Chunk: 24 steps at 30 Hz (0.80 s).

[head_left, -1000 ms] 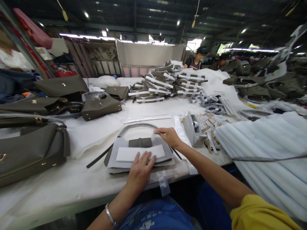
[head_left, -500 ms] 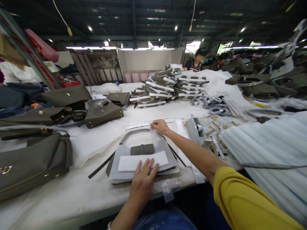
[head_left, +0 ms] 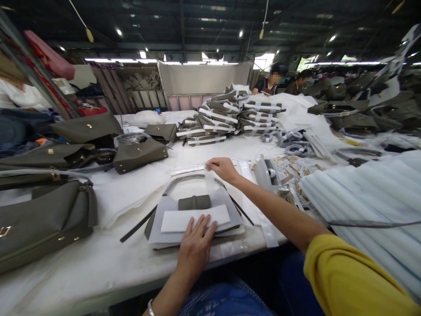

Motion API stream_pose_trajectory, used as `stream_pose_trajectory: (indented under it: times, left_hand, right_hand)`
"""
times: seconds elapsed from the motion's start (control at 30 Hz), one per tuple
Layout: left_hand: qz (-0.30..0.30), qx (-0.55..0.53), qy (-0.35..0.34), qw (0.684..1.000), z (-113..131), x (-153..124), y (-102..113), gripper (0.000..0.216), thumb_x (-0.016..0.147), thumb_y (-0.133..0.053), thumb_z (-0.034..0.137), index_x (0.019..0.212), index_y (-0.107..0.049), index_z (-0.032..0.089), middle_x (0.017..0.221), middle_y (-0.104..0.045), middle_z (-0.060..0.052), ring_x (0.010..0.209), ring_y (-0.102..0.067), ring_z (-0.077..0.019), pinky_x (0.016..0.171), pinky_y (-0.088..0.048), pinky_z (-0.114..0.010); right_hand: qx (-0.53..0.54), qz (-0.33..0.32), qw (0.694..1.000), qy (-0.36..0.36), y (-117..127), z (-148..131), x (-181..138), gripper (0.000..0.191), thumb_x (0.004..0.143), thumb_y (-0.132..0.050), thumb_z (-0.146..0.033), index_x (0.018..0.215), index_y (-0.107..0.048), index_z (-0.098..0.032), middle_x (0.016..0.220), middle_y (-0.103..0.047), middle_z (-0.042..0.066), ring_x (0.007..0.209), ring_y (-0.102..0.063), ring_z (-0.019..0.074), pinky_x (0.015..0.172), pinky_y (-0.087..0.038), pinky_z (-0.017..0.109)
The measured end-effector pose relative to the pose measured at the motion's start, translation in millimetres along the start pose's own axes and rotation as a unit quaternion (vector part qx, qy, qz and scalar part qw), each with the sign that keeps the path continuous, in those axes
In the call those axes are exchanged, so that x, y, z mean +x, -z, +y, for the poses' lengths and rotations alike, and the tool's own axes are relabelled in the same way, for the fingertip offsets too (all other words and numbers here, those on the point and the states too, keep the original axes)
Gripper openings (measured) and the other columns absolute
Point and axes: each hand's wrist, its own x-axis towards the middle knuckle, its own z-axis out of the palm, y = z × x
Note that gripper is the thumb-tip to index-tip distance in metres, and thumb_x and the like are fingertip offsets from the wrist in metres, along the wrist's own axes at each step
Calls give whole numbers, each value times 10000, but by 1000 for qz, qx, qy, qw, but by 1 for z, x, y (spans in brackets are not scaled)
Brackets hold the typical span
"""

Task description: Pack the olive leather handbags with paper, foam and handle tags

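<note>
My left hand (head_left: 196, 245) lies with fingers spread on a white foam strip (head_left: 174, 221). That strip rests on a pale grey sheet (head_left: 161, 208) over a flat olive-grey handbag, whose wrapped handle (head_left: 180, 178) arches toward the far side. Just beyond the foam is a small olive strap piece (head_left: 194, 202). Above the handle, my right hand (head_left: 224, 169) pinches the top end of a clear tape strip (head_left: 209, 181), which hangs down toward the sheet. Whether its lower end touches the sheet I cannot tell. Dark straps (head_left: 138, 224) stick out at both sides.
A grey tape dispenser (head_left: 265, 172) stands right of the bag, beside scraps (head_left: 289, 173). Olive handbags (head_left: 49, 219) crowd the left. Stacked wrapped bags (head_left: 223, 116) rise at the back, near a co-worker (head_left: 268, 85). White foam sheets (head_left: 368, 188) pile up at right.
My right hand still holds the tape strip, slightly higher above the handle. The tape piece that hung at the table's front edge no longer shows there. My left hand stays on the foam.
</note>
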Motion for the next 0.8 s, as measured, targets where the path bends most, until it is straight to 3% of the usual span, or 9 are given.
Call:
stream_pose_trajectory:
  times: [0.13, 0.3, 0.47, 0.63, 0.8]
  left_hand:
    - [-6, -11, 16, 1000, 1, 1, 1, 397, 943, -457, 145, 1318, -557, 227, 1413, -562, -72, 1313, -513, -248, 1130, -374, -506]
    - [14, -25, 24, 999, 2, 2, 1, 411, 948, -452, 163, 1355, -508, 164, 1384, -584, -101, 1299, -524, -242, 1147, -345, -475]
    - [6, -12, 34, 999, 4, 3, 4, 612, 920, -444, 140, 1514, -300, 172, 1450, -521, -104, 1316, -507, -229, 1145, -351, -447]
    - [-22, 8, 10, 1000, 5, 3, 5, 563, 937, -422, 121, 1481, -388, 262, 1459, -501, -29, 1339, -483, -247, 1149, -329, -484]
    - [-49, -8, 16, 999, 5, 3, 6, 553, 943, -444, 133, 1466, -408, 312, 1476, -470, 19, 1351, -466, -264, 1139, -326, -516]
  right_hand:
    - [-6, -22, 996, 85, 11, -24, -77, 176, 917, -615, -311, 971, -773, -256, 1004, -775, -11, 973, -719, 195, 906, -527, 282]
    - [-78, -80, 972, 205, -2, -16, -158, 270, 960, -499, -171, 1104, -714, -248, 1098, -751, 15, 1034, -697, 155, 1039, -488, 334]
    - [-108, -27, 965, 236, -20, -2, -187, 280, 957, -489, -125, 1140, -685, -206, 1137, -735, 69, 1106, -672, 168, 1057, -501, 378]
    - [-111, -1, 956, 273, -17, -4, -201, 279, 960, -498, -138, 1189, -652, -180, 1190, -709, 107, 1170, -639, 204, 1036, -520, 418]
    - [-126, 3, 950, 285, -4, -3, -238, 277, 930, -604, -175, 1205, -635, -185, 1175, -714, 99, 1154, -638, 201, 1037, -507, 418]
